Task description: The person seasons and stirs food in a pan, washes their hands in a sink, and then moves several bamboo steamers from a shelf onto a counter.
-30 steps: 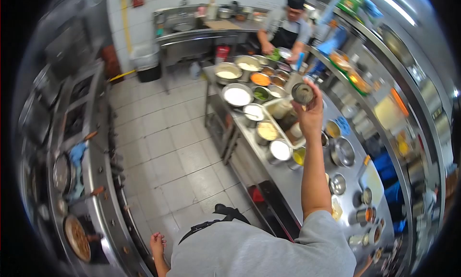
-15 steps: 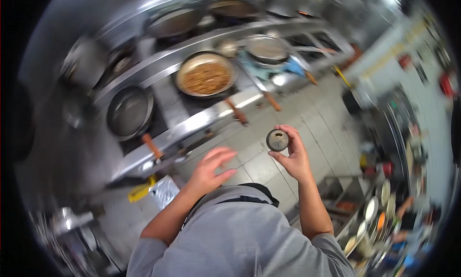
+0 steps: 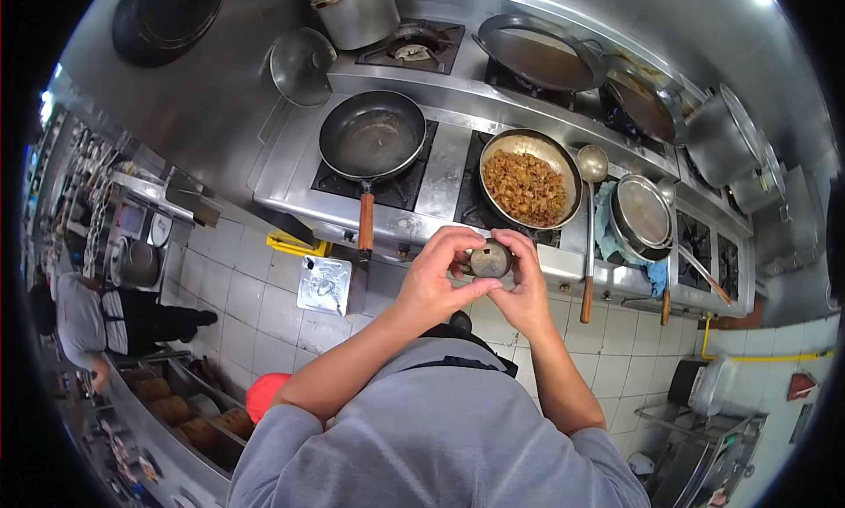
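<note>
In front of my waist, both hands are closed round a small round shaker [image 3: 491,260], its worn, dark lid with a slot facing up at me. My left hand [image 3: 437,272] grips it from the left, thumb below and fingers above. From the right, my right hand [image 3: 525,288] wraps its fingers and thumb round the side. Just beyond the hands, a frying pan of chopped, browned food [image 3: 526,187] sits on a burner. Left of it stands a dark frying pan [image 3: 373,136] with bare insides, its wooden handle [image 3: 366,222] pointing towards me.
A ladle [image 3: 591,222] and a strainer over a pan [image 3: 642,210] lie to the right on the stove. Behind are wide pans [image 3: 541,57] and a tall pot [image 3: 355,13]. A square tin [image 3: 324,284] stands below at left. Another person [image 3: 92,319] is at far left.
My left hand has come across from the left and now holds the shaker together with my right hand. My view has turned towards the stove.
</note>
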`<act>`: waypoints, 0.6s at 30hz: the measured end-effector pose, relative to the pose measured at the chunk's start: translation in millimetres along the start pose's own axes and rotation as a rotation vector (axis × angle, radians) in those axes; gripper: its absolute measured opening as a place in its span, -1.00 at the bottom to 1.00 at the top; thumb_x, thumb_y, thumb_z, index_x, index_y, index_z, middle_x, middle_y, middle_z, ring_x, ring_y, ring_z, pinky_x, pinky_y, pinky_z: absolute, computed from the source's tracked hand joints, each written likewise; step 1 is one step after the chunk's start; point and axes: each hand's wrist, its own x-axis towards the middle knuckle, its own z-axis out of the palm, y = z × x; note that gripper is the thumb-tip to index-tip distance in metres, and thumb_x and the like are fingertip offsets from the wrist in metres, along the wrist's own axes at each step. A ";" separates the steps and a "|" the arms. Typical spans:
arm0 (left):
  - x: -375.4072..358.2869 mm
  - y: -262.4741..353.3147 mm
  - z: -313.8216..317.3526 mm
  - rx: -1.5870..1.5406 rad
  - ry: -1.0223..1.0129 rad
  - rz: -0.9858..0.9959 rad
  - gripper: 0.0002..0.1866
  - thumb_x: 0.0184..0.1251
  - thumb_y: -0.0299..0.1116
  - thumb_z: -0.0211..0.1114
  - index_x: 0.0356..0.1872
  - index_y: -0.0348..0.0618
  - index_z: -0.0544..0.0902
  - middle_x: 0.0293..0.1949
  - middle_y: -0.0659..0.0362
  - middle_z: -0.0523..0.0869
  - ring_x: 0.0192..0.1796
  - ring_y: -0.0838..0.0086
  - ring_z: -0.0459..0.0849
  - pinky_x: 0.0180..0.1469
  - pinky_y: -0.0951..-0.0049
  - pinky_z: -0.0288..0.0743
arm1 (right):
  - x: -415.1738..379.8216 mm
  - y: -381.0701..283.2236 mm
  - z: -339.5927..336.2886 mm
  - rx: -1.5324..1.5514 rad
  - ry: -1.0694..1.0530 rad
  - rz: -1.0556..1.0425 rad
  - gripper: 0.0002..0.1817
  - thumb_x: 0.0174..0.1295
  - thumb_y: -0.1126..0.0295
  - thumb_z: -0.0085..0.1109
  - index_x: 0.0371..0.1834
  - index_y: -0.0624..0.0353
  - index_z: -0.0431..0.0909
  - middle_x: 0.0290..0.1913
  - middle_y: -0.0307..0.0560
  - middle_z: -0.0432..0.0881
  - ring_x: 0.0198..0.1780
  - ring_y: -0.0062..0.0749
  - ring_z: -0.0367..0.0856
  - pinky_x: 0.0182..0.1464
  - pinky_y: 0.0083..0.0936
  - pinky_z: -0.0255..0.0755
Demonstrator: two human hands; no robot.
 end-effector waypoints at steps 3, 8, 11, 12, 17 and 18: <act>3.9 -4.9 23.9 0.016 0.074 -0.025 -0.45 -0.10 -0.39 0.58 -0.07 -0.15 0.47 -0.01 0.11 0.53 -0.17 0.54 0.55 -0.23 0.55 0.48 | 1.6 14.5 -17.8 -0.026 -0.041 -0.012 -0.29 -0.21 0.60 0.38 0.16 0.14 0.40 0.17 -0.02 0.43 0.22 -0.16 0.41 0.21 -0.36 0.34; 12.0 -5.3 54.2 0.029 0.157 -0.069 -0.45 -0.13 -0.35 0.61 -0.17 -0.15 0.42 -0.02 0.10 0.55 -0.21 0.57 0.55 -0.25 0.55 0.49 | 4.3 37.1 -36.0 0.081 -0.048 -0.023 -0.29 -0.23 0.67 0.30 0.15 0.16 0.39 0.17 0.00 0.41 0.24 -0.16 0.39 0.23 -0.35 0.32; 17.4 -9.0 67.9 0.042 0.174 -0.096 -0.44 -0.16 -0.34 0.62 -0.19 -0.15 0.41 -0.04 0.10 0.56 -0.23 0.58 0.55 -0.25 0.56 0.49 | 4.9 41.9 -45.9 0.121 -0.047 0.006 -0.28 -0.22 0.69 0.28 0.16 0.17 0.38 0.18 0.00 0.39 0.25 -0.17 0.39 0.27 -0.36 0.31; 19.7 -9.4 72.0 0.046 0.182 -0.081 -0.43 -0.15 -0.30 0.62 -0.18 -0.17 0.41 -0.04 0.09 0.54 -0.25 0.55 0.55 -0.28 0.55 0.50 | 5.3 42.9 -49.3 0.138 -0.045 0.017 -0.28 -0.21 0.71 0.27 0.17 0.17 0.38 0.19 0.00 0.38 0.26 -0.18 0.38 0.28 -0.36 0.30; 31.3 -7.7 83.2 0.055 0.169 -0.104 -0.40 -0.18 -0.32 0.63 -0.19 -0.15 0.38 -0.03 0.11 0.55 -0.25 0.59 0.54 -0.24 0.56 0.49 | 8.8 46.0 -63.4 0.151 -0.035 0.039 -0.28 -0.18 0.71 0.28 0.19 0.16 0.36 0.20 0.00 0.36 0.28 -0.20 0.37 0.31 -0.37 0.29; 32.8 -11.1 84.1 0.046 0.149 -0.109 -0.36 -0.20 -0.31 0.64 -0.12 -0.15 0.39 -0.01 0.10 0.55 -0.23 0.57 0.54 -0.23 0.55 0.49 | 9.8 49.0 -66.3 0.134 -0.043 0.051 -0.27 -0.17 0.69 0.31 0.20 0.15 0.36 0.20 0.00 0.37 0.28 -0.21 0.36 0.31 -0.38 0.29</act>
